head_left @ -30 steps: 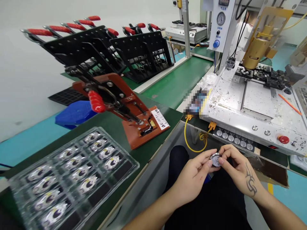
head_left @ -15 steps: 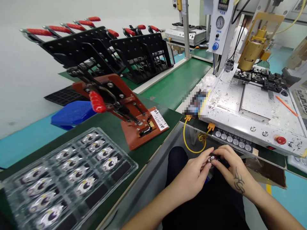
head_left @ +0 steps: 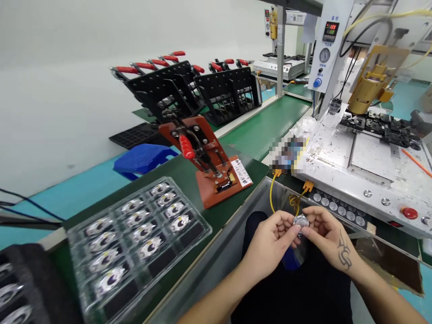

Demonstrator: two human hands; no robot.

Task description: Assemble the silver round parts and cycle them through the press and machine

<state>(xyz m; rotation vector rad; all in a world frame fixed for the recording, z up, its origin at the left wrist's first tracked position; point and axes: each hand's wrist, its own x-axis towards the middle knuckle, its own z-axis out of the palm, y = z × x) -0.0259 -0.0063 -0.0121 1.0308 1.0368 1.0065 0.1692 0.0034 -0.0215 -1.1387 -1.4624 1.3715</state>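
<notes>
Over my lap, my left hand (head_left: 272,243) and my right hand (head_left: 326,234) pinch one small round silver part (head_left: 300,221) between their fingertips. Both hands are closed on it, the left from the left side, the right from the right. On the green bench to my left lies a clear plastic tray (head_left: 199,234) with several shiny oval parts in its pockets. Behind the tray stands an orange-brown clamp fixture (head_left: 211,198) with a red-handled lever (head_left: 186,147).
A white machine bed (head_left: 340,166) with a brass head (head_left: 369,87), a red button (head_left: 409,212) and a row of round silver parts (head_left: 334,207) stands at right. Black racks with red-handled clamps (head_left: 189,87), a green conveyor (head_left: 270,121), a blue stool (head_left: 143,158) and a yellow cable (head_left: 272,198) lie behind.
My head has turned left and up, so everything sits further right and the tray is nearer the middle. Both hands keep hold of the small round part and turn it slightly.
</notes>
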